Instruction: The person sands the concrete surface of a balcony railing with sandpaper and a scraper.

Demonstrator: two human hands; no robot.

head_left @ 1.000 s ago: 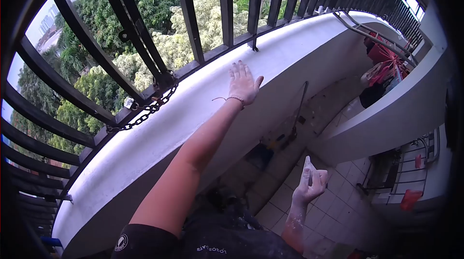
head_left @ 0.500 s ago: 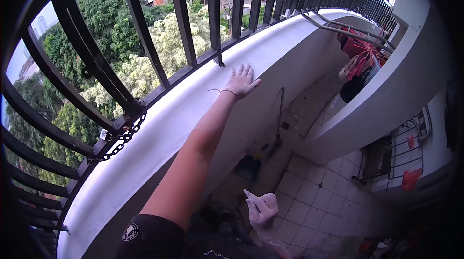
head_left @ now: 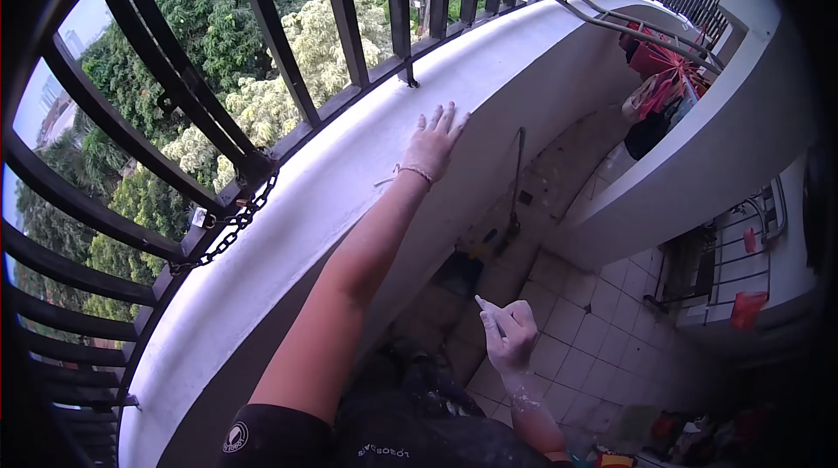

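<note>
My left hand (head_left: 429, 147) lies on the white top of the curved balcony wall (head_left: 489, 58), near its inner edge. Its fingers are stretched out and dusted with white powder, and a thin bracelet (head_left: 414, 173) circles the wrist. Lower down, over the tiled floor, my right hand (head_left: 511, 335) is closed and coated in the same white dust. A pale pointed tip pokes out at its upper left; I cannot tell whether it is a fingertip or something held.
Black railing bars (head_left: 345, 18) line the wall's outer side, with a chain (head_left: 236, 228) and padlock (head_left: 200, 217) at left. Below, a blue dustpan (head_left: 460, 274) and a long-handled tool (head_left: 517, 189) are on the floor. A pink hanger rack (head_left: 668, 75) with clothes hangs farther along.
The view has shifted slightly. My left hand has turned a little, its fingers now nearer the wall's inner edge. My right hand has risen and moved right, showing more forearm.
</note>
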